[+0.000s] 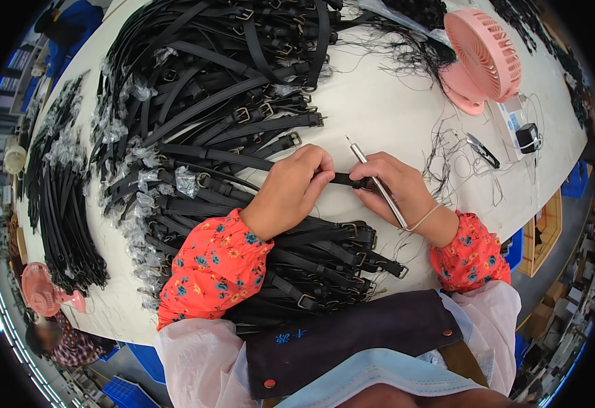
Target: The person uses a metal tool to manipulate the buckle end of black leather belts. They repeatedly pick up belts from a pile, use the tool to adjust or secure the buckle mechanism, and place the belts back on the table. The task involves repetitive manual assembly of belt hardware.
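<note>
- The left hand (291, 187) is curled shut, pinching a narrow black strap (342, 179) flat on the white bench (379, 102).
- The strap is thin, dark and matte, stretched level between both hands, just in front of a heap of alike buckled straps (325, 262).
- The right hand (396, 187) is closed, pinning the strap's end and gripping a slim metal tool (378, 182), tip pointing away.

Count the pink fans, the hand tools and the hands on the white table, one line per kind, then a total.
Pink fans: 2
Hand tools: 2, pick, snips
Hands: 2, left hand, right hand
Total: 6
</note>
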A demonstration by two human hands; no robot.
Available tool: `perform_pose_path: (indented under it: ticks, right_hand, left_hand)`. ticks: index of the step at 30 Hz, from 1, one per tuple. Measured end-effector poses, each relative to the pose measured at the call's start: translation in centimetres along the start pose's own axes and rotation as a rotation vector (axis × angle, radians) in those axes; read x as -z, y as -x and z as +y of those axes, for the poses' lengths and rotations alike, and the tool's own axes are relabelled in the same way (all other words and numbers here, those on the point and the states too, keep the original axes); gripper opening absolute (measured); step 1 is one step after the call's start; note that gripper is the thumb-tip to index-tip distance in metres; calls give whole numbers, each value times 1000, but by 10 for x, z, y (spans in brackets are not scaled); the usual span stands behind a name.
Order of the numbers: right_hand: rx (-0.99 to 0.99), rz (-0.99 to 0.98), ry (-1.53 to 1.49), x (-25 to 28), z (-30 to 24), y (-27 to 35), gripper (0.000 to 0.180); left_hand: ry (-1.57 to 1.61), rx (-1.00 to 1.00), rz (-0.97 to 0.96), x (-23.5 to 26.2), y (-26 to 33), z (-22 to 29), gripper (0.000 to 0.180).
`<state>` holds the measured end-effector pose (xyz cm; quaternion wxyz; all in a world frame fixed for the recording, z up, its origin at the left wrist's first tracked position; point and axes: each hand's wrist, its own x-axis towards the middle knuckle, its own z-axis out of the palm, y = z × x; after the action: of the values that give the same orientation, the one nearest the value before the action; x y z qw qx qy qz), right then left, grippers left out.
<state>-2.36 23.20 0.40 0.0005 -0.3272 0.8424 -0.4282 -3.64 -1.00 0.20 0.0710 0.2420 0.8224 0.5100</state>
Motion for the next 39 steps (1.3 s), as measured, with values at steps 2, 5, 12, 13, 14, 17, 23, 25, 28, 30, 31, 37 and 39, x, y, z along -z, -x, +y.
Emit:
perform_pose_path:
  ticks: [2, 5, 12, 13, 14, 17, 23, 25, 28, 30, 31, 37, 39]
  right_hand:
    - [59, -35, 83, 11, 2, -2, 32]
    - [185, 13, 204, 22, 6, -7, 26]
    - [-422, 30, -903, 12, -3, 5, 28]
    - [-451, -2, -874, 12, -3, 4, 29]
    - [-480, -33, -844, 12, -2, 4, 31]
    - [-537, -81, -800, 13, -5, 2, 35]
    - [-540, -37, -779, 8, -7, 1, 33]
    - [-541, -36, -772, 8, -8, 1, 33]
    - [-540, -43, -759, 9, -9, 1, 33]
    - [-542, -48, -753, 8, -9, 1, 33]
    - [-539, -45, -755, 8, -8, 1, 33]
    - [-539, -45, -762, 7, -7, 1, 34]
    - [-538, -49, -764, 8, -7, 1, 34]
  left_hand:
    - [-7, 0, -23, 0, 0, 0, 8]
    - [-16, 15, -46, 1, 1, 2, 9]
    - [-39, 32, -74, 2, 0, 3, 10]
    - [-43, 34, -76, 2, 0, 3, 10]
    - [-45, 35, -78, 2, 0, 3, 10]
    - [-48, 35, -81, 2, 0, 3, 10]
    - [-51, 20, -80, 2, 0, 3, 11]
    - [-61, 9, -82, 2, 0, 3, 11]
    - [-44, 20, -80, 1, 1, 2, 11]
    - [-46, 33, -87, 2, 0, 4, 11]
    - [-47, 40, -90, 2, 0, 4, 11]
    - [-38, 58, -98, 3, 0, 5, 11]
    - [-40, 61, -100, 3, 0, 5, 10]
